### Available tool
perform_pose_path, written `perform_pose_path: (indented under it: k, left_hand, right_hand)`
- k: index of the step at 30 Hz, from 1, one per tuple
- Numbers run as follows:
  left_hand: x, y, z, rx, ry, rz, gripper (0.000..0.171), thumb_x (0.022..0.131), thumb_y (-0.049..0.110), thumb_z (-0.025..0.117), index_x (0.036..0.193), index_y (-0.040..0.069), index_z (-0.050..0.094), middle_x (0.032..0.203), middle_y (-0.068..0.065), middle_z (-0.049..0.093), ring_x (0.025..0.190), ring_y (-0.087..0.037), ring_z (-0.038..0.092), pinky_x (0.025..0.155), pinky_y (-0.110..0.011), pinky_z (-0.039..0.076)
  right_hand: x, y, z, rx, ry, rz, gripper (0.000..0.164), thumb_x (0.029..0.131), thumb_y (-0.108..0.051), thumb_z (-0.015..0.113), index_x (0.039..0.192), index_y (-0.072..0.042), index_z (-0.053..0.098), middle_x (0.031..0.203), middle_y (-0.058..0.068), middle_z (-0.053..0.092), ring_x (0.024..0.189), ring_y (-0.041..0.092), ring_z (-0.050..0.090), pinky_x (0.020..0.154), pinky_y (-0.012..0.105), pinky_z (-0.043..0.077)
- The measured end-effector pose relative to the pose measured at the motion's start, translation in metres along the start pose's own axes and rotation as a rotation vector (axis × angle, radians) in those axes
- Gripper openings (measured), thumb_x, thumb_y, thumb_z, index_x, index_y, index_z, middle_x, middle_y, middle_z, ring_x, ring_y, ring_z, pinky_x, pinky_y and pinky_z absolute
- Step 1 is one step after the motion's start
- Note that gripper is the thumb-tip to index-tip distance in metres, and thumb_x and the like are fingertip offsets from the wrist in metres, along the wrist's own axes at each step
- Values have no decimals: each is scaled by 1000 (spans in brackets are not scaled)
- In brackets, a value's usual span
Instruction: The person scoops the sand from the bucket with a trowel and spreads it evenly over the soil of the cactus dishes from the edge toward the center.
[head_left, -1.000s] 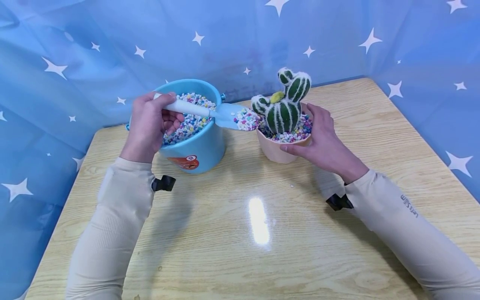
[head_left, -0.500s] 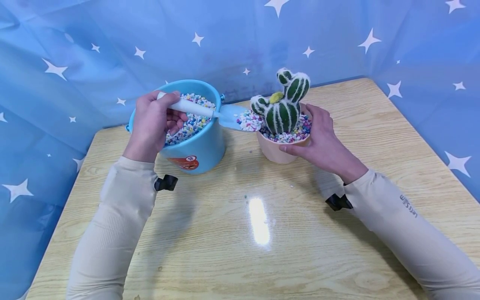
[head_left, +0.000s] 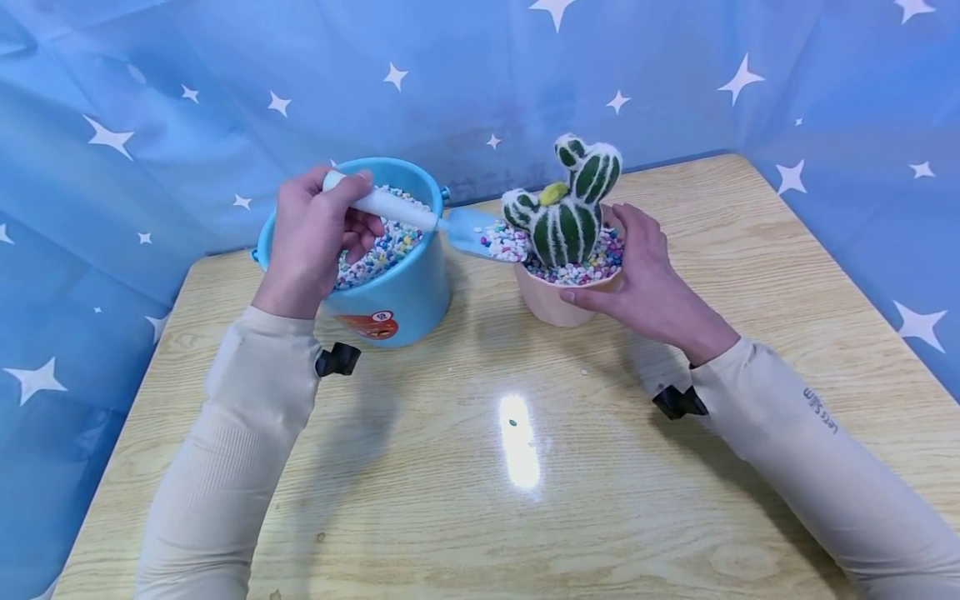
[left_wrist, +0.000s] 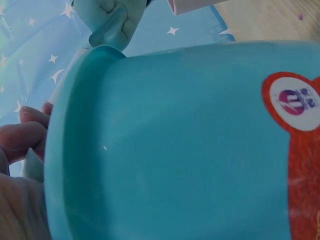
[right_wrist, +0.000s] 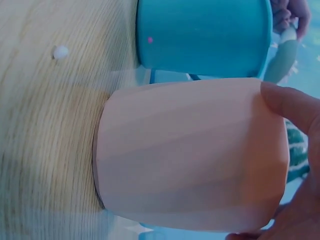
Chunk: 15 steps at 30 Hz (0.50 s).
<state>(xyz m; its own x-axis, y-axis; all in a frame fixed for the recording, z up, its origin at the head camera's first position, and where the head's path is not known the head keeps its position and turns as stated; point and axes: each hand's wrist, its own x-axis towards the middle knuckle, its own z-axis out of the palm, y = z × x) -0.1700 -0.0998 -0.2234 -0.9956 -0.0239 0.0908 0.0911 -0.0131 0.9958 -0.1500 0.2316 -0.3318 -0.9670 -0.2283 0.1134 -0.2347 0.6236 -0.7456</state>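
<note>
In the head view my left hand grips the white handle of a small blue shovel above the bucket. Colourful pebbles lie on the blade, whose tip overlaps the left rim of a pink flowerpot. A green, white-striped cactus stands in the pot amid more pebbles. My right hand holds the pot's right side, thumb on the near rim and fingers behind. The right wrist view shows the pot's faceted wall upright on the table. A blue bucket of pebbles stands below my left hand.
The wooden table carries a few stray pebbles, one of them a dark pebble near the light reflection. A blue curtain with white stars closes off the back and sides.
My left hand has moved slightly right with the shovel, bringing its tip over the flowerpot's rim. A dark pebble has appeared and moved toward me on the table. My right hand stays put.
</note>
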Motion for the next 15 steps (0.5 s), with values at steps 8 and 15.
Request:
perform_pose_path:
  k: [8,15]
  left_hand:
    - [0,4,4,9,-11,22,22,96,14,64,95,-4,52,62,-16,61,44,-18,54,35,-21,36]
    - [-1,8,8,4,-16,29,24,96,14,66,93,-4,50,62,-16,61,44,-18,54,35,-21,36]
  right_hand:
    - [0,1,0,10,-9,-16,115,80,-43,82,157,-9,3,158,16,3,143,35,6,110,62,17]
    - [0,1,-1,13,-8,-26,114,79,-42,82,156,-8,4,157,17,5,141,35,9,111,61,18]
